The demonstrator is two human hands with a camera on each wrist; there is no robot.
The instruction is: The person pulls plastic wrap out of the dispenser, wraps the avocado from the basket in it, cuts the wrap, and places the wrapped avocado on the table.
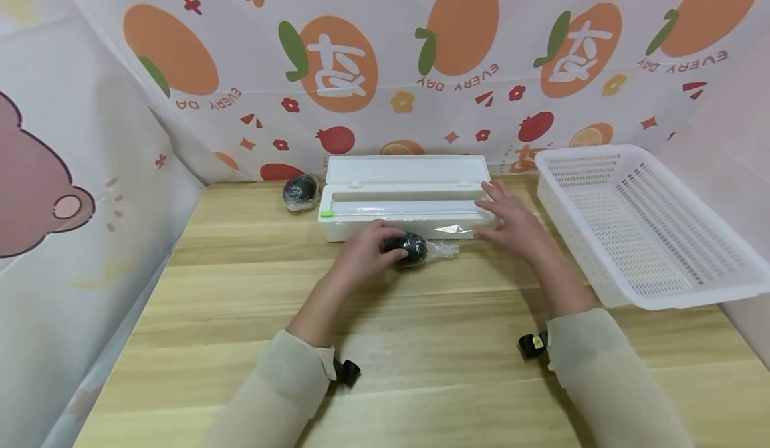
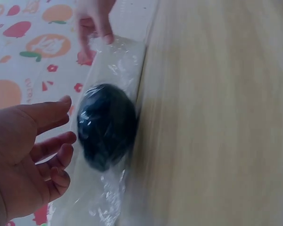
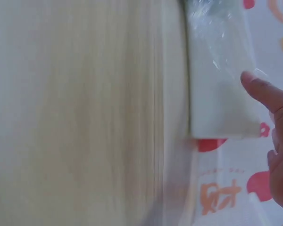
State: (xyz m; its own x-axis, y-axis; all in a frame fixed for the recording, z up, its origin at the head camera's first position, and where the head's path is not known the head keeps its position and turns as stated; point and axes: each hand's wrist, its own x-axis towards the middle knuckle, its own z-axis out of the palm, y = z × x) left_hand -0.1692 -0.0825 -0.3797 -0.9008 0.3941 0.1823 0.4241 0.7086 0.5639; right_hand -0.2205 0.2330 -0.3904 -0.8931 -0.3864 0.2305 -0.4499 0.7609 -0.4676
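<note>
A dark, egg-shaped, avocado-like item (image 1: 413,249) in clear plastic film lies before a long white cling-film box (image 1: 400,229), its twisted film tail pointing right in the head view. My left hand (image 1: 365,253) is at its left side, thumb and fingers parted. In the left wrist view the fingers (image 2: 56,155) are loosely bent beside the wrapped item (image 2: 106,126), with no clear grip on it. My right hand (image 1: 511,220) is spread at the box's right end. Its thumb (image 3: 262,87) is by the box edge and loose film; contact is unclear.
A second dark wrapped item (image 1: 301,192) sits left of the box. The box's lid (image 1: 409,168) stands raised at the back, and a green piece (image 1: 327,213) marks its left end. At the right is a white slotted basket (image 1: 646,234). A patterned cloth (image 1: 397,53) hangs behind the wooden table (image 1: 421,368).
</note>
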